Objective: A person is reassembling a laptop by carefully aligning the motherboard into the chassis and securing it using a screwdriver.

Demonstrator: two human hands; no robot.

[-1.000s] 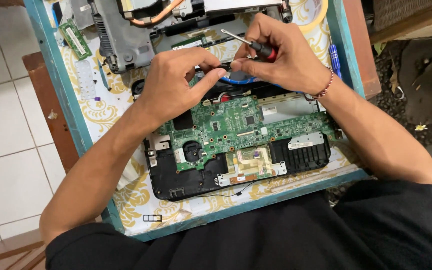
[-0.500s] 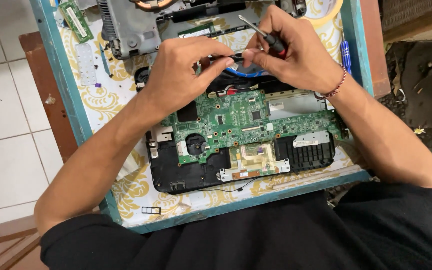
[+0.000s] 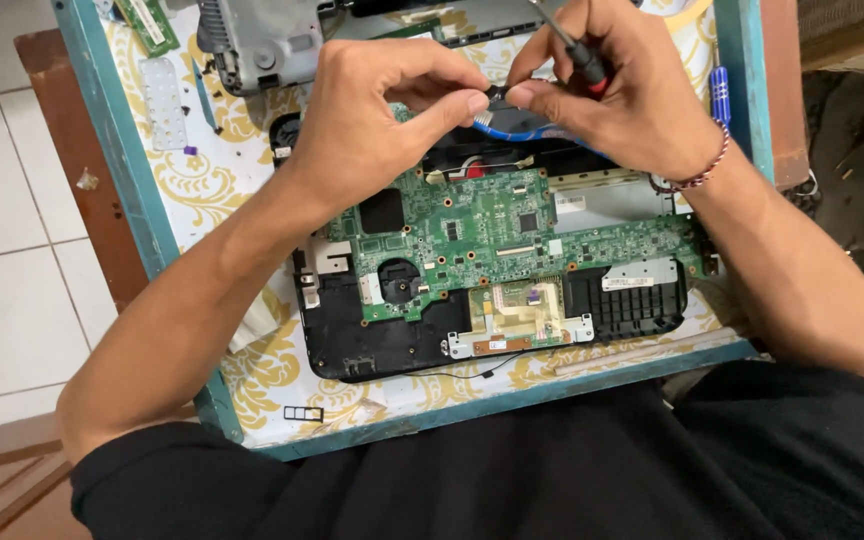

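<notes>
Seen from above, an opened laptop base (image 3: 402,340) with its green circuit board (image 3: 482,235) lies mid-frame on a yellow-patterned surface (image 3: 252,370). At the upper centre, the left hand (image 3: 372,130) pinches a small dark part (image 3: 494,93) between thumb and forefinger. The right hand (image 3: 622,100) meets it, fingertips on the same part, while gripping a black-and-red screwdriver (image 3: 577,55). A small part held this lightly could slip and drop into the board; the screwdriver tip could scratch components.
</notes>
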